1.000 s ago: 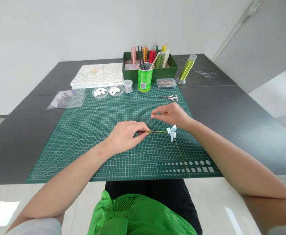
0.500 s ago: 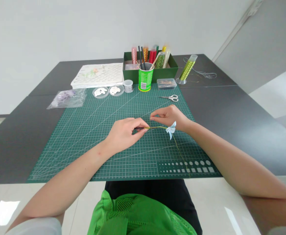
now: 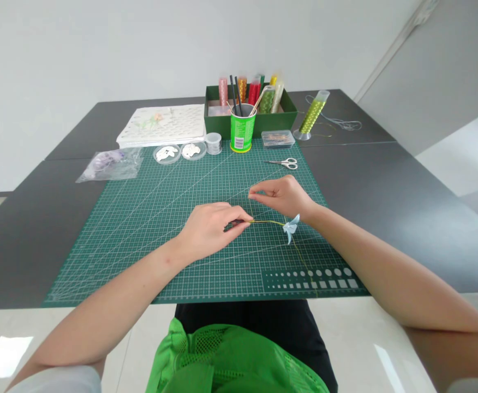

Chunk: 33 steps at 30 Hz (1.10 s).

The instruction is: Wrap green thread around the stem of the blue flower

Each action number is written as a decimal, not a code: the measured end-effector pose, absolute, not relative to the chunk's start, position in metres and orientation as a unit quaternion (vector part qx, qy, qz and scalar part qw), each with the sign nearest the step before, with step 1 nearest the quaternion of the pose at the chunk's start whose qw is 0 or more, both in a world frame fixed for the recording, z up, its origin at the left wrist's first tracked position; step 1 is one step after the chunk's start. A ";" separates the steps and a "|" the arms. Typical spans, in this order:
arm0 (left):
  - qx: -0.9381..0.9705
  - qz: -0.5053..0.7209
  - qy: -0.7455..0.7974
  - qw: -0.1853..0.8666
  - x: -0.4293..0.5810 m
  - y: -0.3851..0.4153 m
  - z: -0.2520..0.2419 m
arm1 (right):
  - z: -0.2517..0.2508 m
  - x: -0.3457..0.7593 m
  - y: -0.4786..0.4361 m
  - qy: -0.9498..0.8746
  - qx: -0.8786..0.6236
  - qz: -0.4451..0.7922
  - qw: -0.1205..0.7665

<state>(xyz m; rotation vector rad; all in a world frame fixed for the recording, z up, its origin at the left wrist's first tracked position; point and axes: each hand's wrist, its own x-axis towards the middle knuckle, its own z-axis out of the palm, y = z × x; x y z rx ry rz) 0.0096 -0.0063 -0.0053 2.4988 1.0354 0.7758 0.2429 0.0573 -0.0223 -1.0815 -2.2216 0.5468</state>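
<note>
My left hand (image 3: 212, 229) pinches the stem (image 3: 268, 221) of a light blue artificial flower (image 3: 291, 227) between thumb and fingers. The stem is dark near my fingers and yellow-green toward the flower, which points right. My right hand (image 3: 283, 195) is just above and beyond the stem, thumb and fingertips closed together on what looks like a very fine thread leading down to the stem. A loose yellow-green thread (image 3: 300, 256) trails from near the flower toward the front edge of the green cutting mat (image 3: 141, 218).
Small scissors (image 3: 290, 163) lie beyond my right hand. Along the back stand a green cup (image 3: 243, 131) with sticks, a green box (image 3: 290, 115) of thread spools, a clear case (image 3: 278, 140), and a green spool (image 3: 314, 113). At left are dishes of white pieces (image 3: 166, 154) and a plastic bag (image 3: 112, 165).
My left hand has moved slightly toward me and right, carrying the stem and flower with it. The right hand has barely shifted and stays pinched.
</note>
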 end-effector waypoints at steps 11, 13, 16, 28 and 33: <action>0.827 0.349 0.417 0.145 0.009 -0.006 0.001 | -0.020 0.245 0.059 -0.852 -0.407 0.208 0.256; 0.800 0.371 0.444 0.160 0.010 -0.005 0.003 | -0.021 0.246 0.058 -0.862 -0.398 0.197 0.243; 0.747 0.411 0.482 0.202 0.010 -0.002 0.003 | -0.023 0.245 0.057 -0.875 -0.394 0.172 0.224; 0.663 0.425 0.546 0.286 0.000 0.015 0.000 | 0.003 0.242 0.032 -0.900 -0.301 0.179 0.260; 0.688 0.374 0.554 0.285 0.003 0.014 -0.004 | 0.019 0.236 0.019 -0.892 -0.274 0.202 0.297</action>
